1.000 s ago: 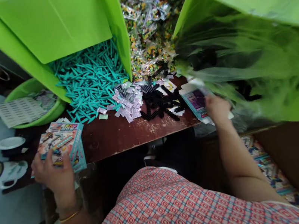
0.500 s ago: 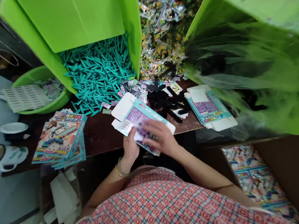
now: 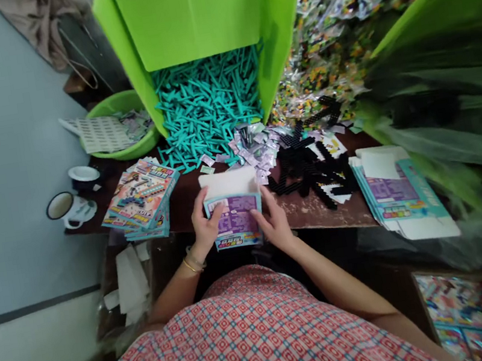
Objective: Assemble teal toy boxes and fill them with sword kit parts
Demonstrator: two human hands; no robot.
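Dark-red table (image 3: 188, 192). Left hand (image 3: 205, 229) and right hand (image 3: 277, 226) clamped on carton (image 3: 236, 221); looks light, creasable; grip side edges.

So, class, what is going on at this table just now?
A person holds a box in both hands, the left hand on one side and the right hand on the other, with its white flap up. Flat boxes lie to the right, printed sheets to the left. Beyond the box are teal pieces, small packets and black pieces, on the table.
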